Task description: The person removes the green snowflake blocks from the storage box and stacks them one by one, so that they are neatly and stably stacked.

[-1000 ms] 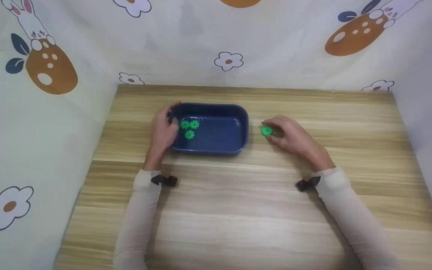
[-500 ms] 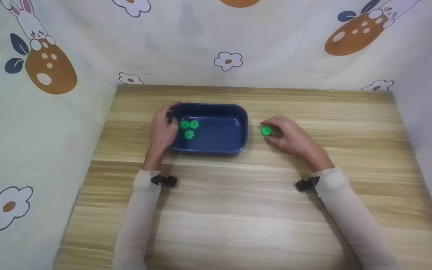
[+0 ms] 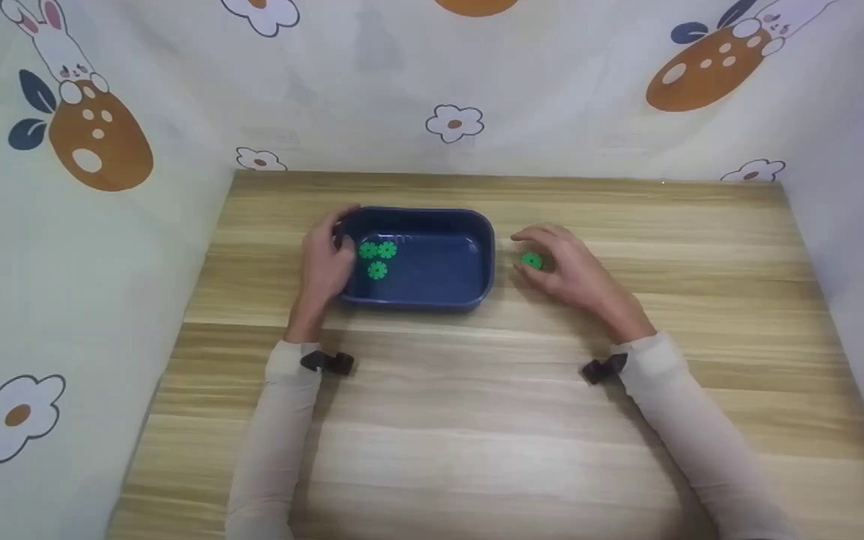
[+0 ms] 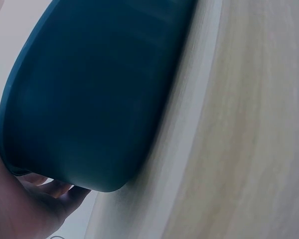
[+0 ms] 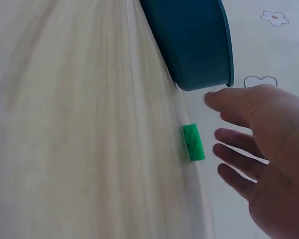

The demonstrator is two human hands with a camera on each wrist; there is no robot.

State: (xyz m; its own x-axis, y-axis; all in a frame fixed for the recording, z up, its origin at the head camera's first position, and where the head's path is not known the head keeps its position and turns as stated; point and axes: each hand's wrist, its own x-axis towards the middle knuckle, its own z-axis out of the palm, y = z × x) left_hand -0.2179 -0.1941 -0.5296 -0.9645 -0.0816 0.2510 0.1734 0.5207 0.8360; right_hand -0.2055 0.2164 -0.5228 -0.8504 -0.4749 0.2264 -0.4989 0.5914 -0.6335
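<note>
A dark blue rectangular tub (image 3: 439, 274) stands on the table, with three green notched plastic discs (image 3: 377, 270) lying flat at its left end. My left hand (image 3: 325, 262) grips the tub's left end, its thumb over the rim and fingers behind the wall, as the left wrist view also shows. Right of the tub, a short stack of green notched discs (image 5: 193, 142) rests on the table; in the head view my thumb partly covers this stack (image 3: 532, 259). Around it my right hand (image 3: 574, 270) is spread, and in the right wrist view the fingers stand apart from it.
The wood-grain table (image 3: 477, 405) is enclosed at the back and sides by pale printed cloth (image 3: 357, 90). A black wrist camera (image 3: 606, 367) sits at the right cuff, and another camera (image 3: 331, 362) at the left cuff.
My right thumb and fingers have parted from the green stack, and the hand has shifted slightly left towards the tub. The left hand and the tub stay in place.
</note>
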